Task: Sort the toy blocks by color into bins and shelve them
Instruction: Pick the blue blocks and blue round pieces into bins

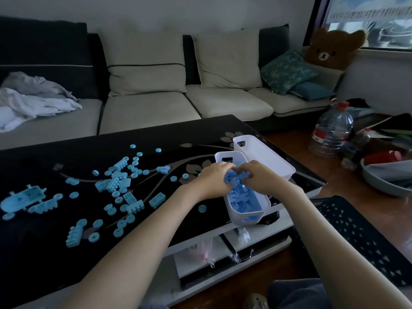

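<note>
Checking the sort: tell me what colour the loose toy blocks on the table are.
Light blue toy blocks, clearest in the head view, scattered across the black glass table.

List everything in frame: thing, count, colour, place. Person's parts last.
near bin: one, white, table's near right edge, partly filled with blue blocks
far bin: one, white, just behind the near bin; contents not visible
loose blocks: dozens, light blue, scattered over the table's left and middle
table: one, black glossy top with leaf pattern, white lower shelf
sofa: one, dark frame with beige cushions, behind the table
crumpled cloth: one, grey-white, sofa's left seat
bear cushion: one, brown, by the window
water jug: one, clear with red cap, floor at right
black basket: one, perforated, near right
left hand: in the near bin, on the blocks
right hand: in the near bin, on the blocks
</note>
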Tool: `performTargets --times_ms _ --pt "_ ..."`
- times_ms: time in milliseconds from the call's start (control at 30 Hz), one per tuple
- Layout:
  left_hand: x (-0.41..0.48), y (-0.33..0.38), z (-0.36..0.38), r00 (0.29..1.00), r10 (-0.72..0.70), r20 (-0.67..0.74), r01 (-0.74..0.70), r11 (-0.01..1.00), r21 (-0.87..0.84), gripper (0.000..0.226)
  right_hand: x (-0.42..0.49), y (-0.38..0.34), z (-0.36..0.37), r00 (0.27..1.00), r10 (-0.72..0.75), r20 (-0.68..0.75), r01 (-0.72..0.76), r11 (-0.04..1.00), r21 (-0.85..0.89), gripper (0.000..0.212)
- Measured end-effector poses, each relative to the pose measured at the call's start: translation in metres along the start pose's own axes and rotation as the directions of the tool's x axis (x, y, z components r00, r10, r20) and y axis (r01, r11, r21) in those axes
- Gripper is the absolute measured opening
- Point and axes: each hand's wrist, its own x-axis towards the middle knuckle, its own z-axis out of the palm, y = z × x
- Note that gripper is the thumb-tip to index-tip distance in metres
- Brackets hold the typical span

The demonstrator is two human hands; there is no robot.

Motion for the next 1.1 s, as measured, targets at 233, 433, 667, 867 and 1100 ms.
performTargets --times_ms 233,433,667,867,1100 --pt "0.005 -0.015 0.002 0.992 -0.126 0.018 0.125 0.991 0.042 0.059 0.004 0.004 0.005 0.990 0.021 -0.138 -0.010 0.997 0.076 0.014" --pt "0.013 -0.015 0.015 0.976 -0.215 -0.015 0.215 0.976 -0.031 0.044 0.010 0.005 0.012 0.990 -0.013 -0.138 -0.002 0.994 -0.110 0.034" --pt "0.018 -0.019 0.016 0.973 -0.227 -0.041 0.227 0.974 -0.013 0.048 0.014 0.005 0.024 0.996 -0.041 -0.078 0.022 0.973 -0.230 0.050" --pt "0.015 -0.019 0.014 0.970 -0.230 -0.081 0.228 0.973 -0.035 0.050 0.013 0.002 0.025 0.998 -0.032 -0.048 0.023 0.985 -0.170 0.057" --pt "0.007 -0.014 0.011 0.949 -0.290 -0.120 0.285 0.957 -0.063 0.052 0.009 -0.005 0.024 0.994 -0.064 -0.090 0.061 0.998 -0.031 0.060"
